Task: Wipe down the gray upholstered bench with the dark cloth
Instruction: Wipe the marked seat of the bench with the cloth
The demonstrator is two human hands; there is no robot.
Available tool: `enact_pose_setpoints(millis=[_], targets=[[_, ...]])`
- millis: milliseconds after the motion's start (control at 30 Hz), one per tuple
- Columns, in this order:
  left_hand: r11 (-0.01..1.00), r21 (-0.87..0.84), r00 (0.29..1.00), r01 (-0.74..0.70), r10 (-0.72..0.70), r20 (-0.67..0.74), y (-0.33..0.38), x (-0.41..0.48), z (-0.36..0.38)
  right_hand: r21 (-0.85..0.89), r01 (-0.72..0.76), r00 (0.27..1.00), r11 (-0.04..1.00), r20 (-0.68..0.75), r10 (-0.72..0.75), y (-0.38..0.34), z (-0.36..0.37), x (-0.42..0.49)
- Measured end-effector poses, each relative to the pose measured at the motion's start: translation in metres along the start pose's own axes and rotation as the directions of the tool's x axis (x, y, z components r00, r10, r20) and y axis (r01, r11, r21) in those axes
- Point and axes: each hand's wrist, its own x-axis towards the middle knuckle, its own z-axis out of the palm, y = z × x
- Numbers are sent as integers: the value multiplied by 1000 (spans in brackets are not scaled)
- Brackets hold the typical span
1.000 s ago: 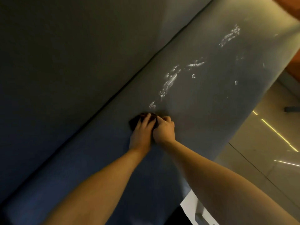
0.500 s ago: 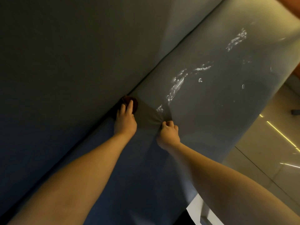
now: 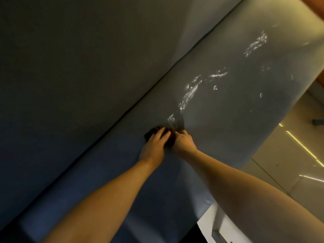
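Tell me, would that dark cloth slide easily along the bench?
Probably floppy: the dark cloth sits bunched in a wad under the left hand. Likely light, being small enough for that hand to nearly cover. It may drag rather than glide: the bench fabric creases beside it.

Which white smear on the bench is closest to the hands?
The small smear just beyond the right hand; every other smear lies farther up the bench.

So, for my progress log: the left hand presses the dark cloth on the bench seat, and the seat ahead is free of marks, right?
Not quite. The left hand does press the dark cloth on the bench seat, but the seat ahead is not free of marks: the head view shows white smears there.
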Motion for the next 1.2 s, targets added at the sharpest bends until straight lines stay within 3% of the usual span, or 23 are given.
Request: enact_pose_setpoints(millis=[133, 233, 333, 433, 500, 567, 667, 733, 800, 900, 1067, 1200], targets=[[982, -28, 954, 185, -186, -234, -12, 44, -49, -24, 49, 998, 999, 36, -48, 6, -12, 2], [969, -39, 942, 245, -247, -228, 5, 78, -57, -20, 65, 996, 998, 57, -63, 10, -19, 6], [986, 10, 965, 167, -162, -207, 30, 83, -37, 128, 6, 999, 992, 40, -12, 13, -31, 13], [999, 36, 1000, -20, 20, -17, 59, 52, 7, 203, -127, 991, 971, -24, 134, 22, -43, 14], [1000, 13, 1000, 5, -5, 5, 70, 33, 27, 196, -188, 969, 962, -122, 214, 33, -47, 9], [999, 47, 1000, -9, 8, 21, 70, 30, 31, 208, -159, 956, 965, -212, 203, 44, -43, 3], [984, 141, 992, -107, 97, 75, 47, 41, 15, 225, -4, 972, 974, -229, 57, 45, -39, 0], [986, 150, 997, -75, 75, 6, 27, 50, -5, 235, 69, 976, 970, -216, -17, 35, -39, 2], [988, 129, 990, 79, -63, -124, 4, 57, -29, 208, 128, 978, 970, -188, -89, 21, -38, 6], [956, 58, 924, 288, -262, -278, -23, 68, -63, 160, 109, 987, 981, -133, -88, 5, -41, 11], [950, -19, 912, 312, -305, -275, -2, 73, -44, 104, 91, 996, 990, 12, -93, 8, -41, 14], [970, 109, 970, 217, -202, -136, 27, 51, -15, 290, 32, 998, 956, 39, -45, 18, -44, 11]])
